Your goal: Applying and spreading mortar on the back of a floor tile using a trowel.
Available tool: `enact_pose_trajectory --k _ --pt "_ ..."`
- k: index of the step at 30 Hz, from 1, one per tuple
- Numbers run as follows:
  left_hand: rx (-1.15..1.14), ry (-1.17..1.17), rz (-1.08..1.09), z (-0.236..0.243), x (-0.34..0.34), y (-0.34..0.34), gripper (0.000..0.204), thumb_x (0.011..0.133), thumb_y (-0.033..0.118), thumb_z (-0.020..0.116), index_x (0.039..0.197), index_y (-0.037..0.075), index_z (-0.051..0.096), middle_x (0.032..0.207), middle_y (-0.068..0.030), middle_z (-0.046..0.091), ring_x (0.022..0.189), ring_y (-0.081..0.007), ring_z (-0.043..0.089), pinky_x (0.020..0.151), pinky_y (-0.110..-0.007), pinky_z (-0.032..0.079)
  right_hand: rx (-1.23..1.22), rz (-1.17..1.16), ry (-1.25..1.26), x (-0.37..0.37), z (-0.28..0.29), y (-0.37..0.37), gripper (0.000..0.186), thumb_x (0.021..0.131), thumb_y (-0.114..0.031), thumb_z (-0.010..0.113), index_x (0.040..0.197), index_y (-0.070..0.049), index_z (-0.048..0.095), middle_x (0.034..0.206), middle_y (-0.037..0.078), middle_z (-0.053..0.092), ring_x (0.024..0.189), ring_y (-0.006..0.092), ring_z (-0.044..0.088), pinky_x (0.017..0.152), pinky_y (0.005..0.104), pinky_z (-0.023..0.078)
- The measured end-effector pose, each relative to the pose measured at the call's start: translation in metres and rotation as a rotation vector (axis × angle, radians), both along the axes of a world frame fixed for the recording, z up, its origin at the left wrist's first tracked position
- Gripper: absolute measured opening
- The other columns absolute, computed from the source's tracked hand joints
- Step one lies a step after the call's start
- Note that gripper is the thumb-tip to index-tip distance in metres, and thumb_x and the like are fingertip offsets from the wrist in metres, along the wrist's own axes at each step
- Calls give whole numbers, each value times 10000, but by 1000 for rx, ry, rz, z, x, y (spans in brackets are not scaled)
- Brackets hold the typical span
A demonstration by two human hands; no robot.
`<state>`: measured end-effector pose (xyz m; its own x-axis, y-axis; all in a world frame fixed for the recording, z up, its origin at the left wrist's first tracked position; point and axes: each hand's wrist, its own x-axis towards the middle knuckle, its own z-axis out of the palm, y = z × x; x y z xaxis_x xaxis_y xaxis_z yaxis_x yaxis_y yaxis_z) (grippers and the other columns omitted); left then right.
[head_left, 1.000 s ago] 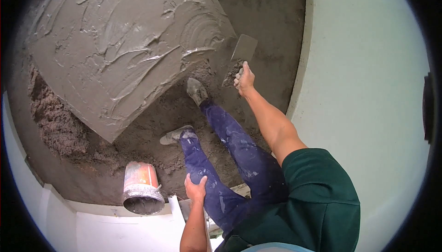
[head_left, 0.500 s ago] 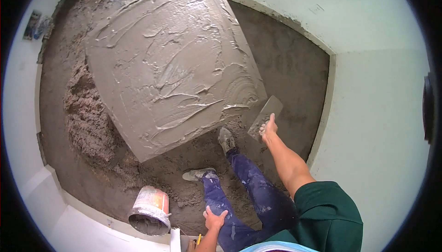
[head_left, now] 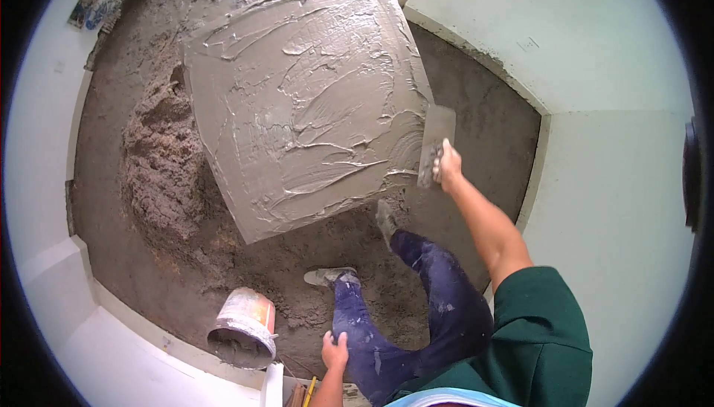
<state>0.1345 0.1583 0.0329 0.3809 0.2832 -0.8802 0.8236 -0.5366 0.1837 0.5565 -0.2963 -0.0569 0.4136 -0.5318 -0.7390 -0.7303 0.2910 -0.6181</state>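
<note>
My right hand point(head_left: 448, 164) is closed round the handle of a flat rectangular plastering trowel point(head_left: 441, 123). The trowel's blade is at the right edge of a large slab point(head_left: 297, 110); whether it touches cannot be told. Wet grey mortar covers the slab's top in ridges and smooth swirls, and the slab lies askew on the mortar floor. My left hand point(head_left: 335, 350) rests on my left leg near the knee, thumb apart from the fingers, holding nothing.
A crumbly mortar heap point(head_left: 160, 162) lies left of the slab. Nearer, a dirty white and orange bucket point(head_left: 251, 309) is tipped on its side. Pale walls point(head_left: 610, 184) enclose the floor. An electrical box with loose wires point(head_left: 93, 9) is in the left wall.
My right hand has moved the trowel farther away along the slab's right edge, and its blade now points more straight ahead. The whole view has shifted. My left hand stays on my leg.
</note>
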Motion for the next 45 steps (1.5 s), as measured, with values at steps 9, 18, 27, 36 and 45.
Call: enact_pose_trajectory --k 9,18,27,36,45 --pt "52 371 145 44 -125 -8 921 915 661 580 1562 57 326 1633 -195 279 1511 -434 221 1227 -600 167 -28 363 -269 293 -20 0 399 1028 -508 501 828 -165 535 645 -21 491 463 125 439 405 306 347" --pt "57 517 169 47 -3 -141 833 913 614 595 1492 51 390 1535 -198 355 1418 -423 302 1162 -582 227 -381 873 -496 472 -76 -21 481 1026 -486 461 1182 -85 677 854 99 668 675 217 627 591 385 515" --pt "77 520 144 23 109 -178 747 912 567 611 1421 44 453 1438 -202 432 1325 -411 384 1096 -564 287 -579 1220 -454 501 -16 -87 528 1023 -484 490 1207 -14 644 1130 233 679 1026 369 659 908 455 509" --pt "77 573 149 27 143 -196 662 911 520 626 1351 38 516 1340 -205 508 1232 -399 465 1031 -546 348 -354 780 -208 557 -35 -135 384 1034 -413 499 898 -64 586 588 10 451 469 141 427 422 312 347" --pt "128 868 70 162 96 -147 580 909 473 642 1280 31 580 1242 -208 585 1139 -388 546 965 -527 408 -9 548 -192 464 -48 -138 394 1023 -465 485 833 -126 548 610 21 492 449 152 449 410 325 356"
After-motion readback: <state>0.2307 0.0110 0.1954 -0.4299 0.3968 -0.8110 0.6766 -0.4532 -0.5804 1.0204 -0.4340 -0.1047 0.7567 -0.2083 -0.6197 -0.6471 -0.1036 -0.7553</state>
